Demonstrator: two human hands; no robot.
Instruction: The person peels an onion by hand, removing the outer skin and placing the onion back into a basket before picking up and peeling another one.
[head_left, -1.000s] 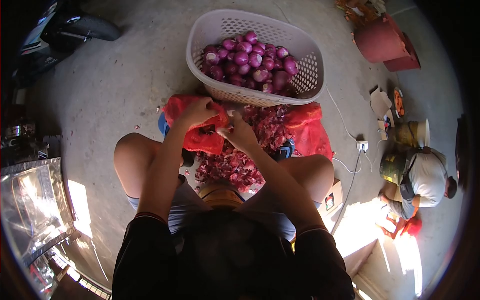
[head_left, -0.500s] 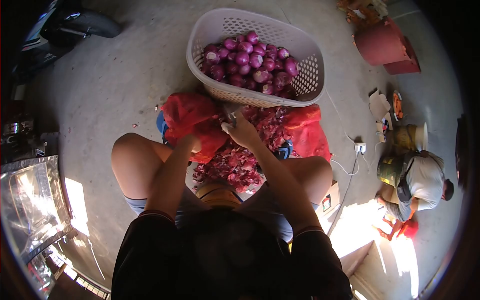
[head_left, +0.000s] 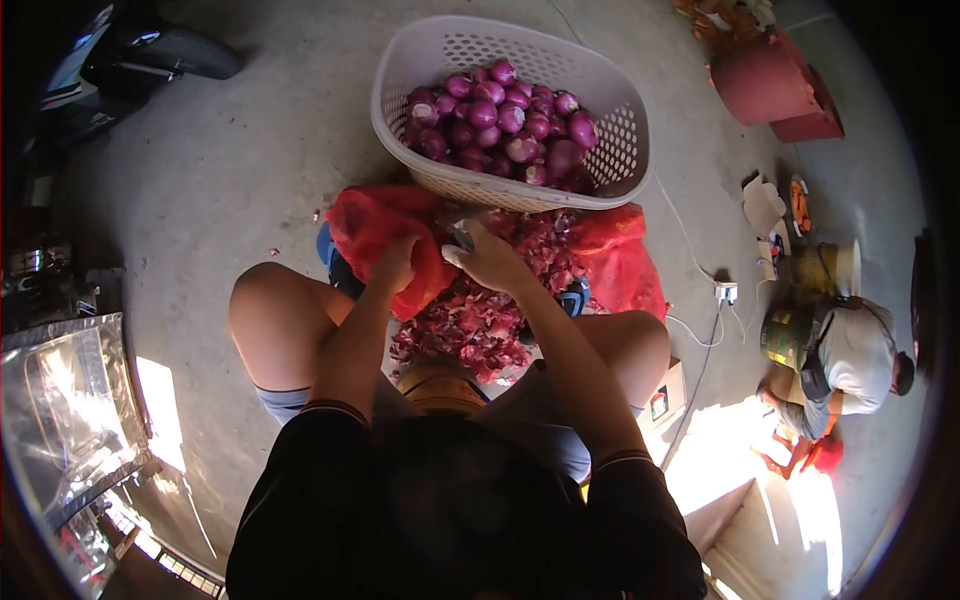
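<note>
My right hand (head_left: 488, 258) is closed round what looks like a small knife (head_left: 462, 236), its greyish blade pointing away from me over the onion skins. My left hand (head_left: 397, 265) is at the red mesh bag (head_left: 372, 220) on the left, and its fingers are hidden by the netting. Between my feet lies a heap of dry red onion skins (head_left: 465, 325), partly on red mesh. A second red mesh part (head_left: 622, 262) spreads to the right. Beyond the hands stands a pale plastic basket (head_left: 395, 135) holding many purple onions (head_left: 500, 120).
A white plug adaptor (head_left: 726, 291) with cables lies on the floor at right. Farther right, a person (head_left: 850, 355) bends over beside buckets (head_left: 825, 270). A motorcycle wheel (head_left: 185, 50) is at upper left, red containers (head_left: 765, 80) at upper right.
My left hand has moved forward from near my knee into the red mesh bag. My right hand stays in nearly the same place with the knife.
</note>
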